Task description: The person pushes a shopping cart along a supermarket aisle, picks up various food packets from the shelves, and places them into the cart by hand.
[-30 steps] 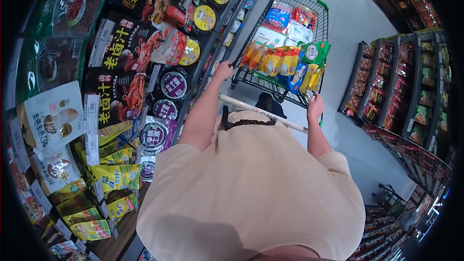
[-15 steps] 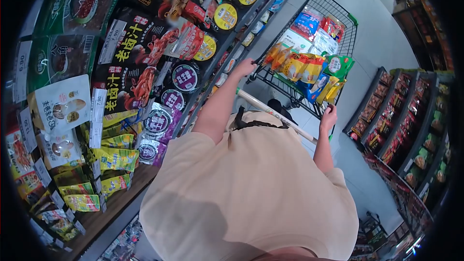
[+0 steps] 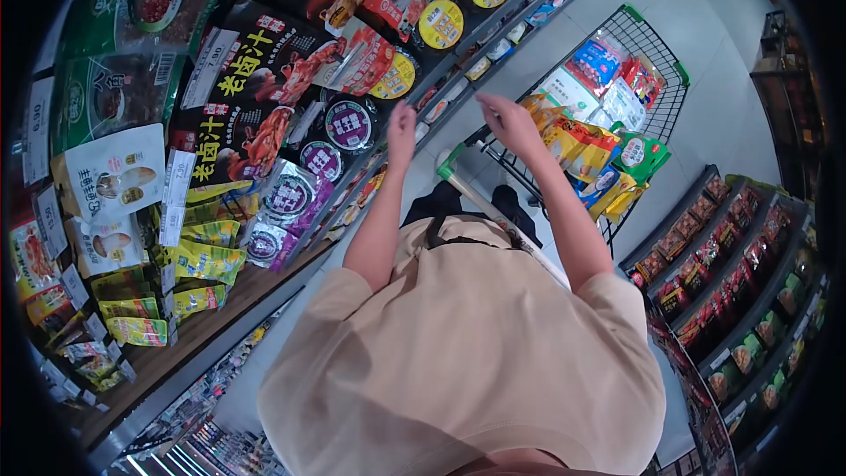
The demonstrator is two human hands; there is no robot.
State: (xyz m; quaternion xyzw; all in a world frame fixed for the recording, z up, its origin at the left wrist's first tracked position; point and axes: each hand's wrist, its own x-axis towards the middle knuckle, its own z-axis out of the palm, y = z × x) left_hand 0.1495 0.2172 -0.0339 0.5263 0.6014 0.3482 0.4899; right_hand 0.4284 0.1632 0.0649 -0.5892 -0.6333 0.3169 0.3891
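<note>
My left hand [image 3: 402, 128] is raised beside the shelf, close to the round purple-labelled packets [image 3: 350, 126] and the yellow-labelled round packs [image 3: 392, 78]. Its fingers point up and nothing shows in them. My right hand [image 3: 511, 126] reaches across in front of the shopping cart [image 3: 679, 75], fingers stretched toward the shelf and holding nothing visible. Neither hand touches the cart's pale handle [image 3: 471, 191]. Inside the cart lie a blue-and-pink bag [image 3: 596, 63], a silvery white pack [image 3: 619, 106], yellow bags [image 3: 577, 145] and a green bag [image 3: 641, 153].
On the left shelf stand black boxed seasoning packs [image 3: 256, 53], white pouches [image 3: 115, 181] and yellow sachets [image 3: 207, 260], with price tags along the edges. Another shelf unit [image 3: 718, 264] with packaged goods rises on the right. Pale floor [image 3: 696, 0] stretches beyond the cart.
Both hands have let go of the cart handle. My right hand has swung left across the cart, and my left hand has moved slightly left toward the shelf goods. The view has shifted.
</note>
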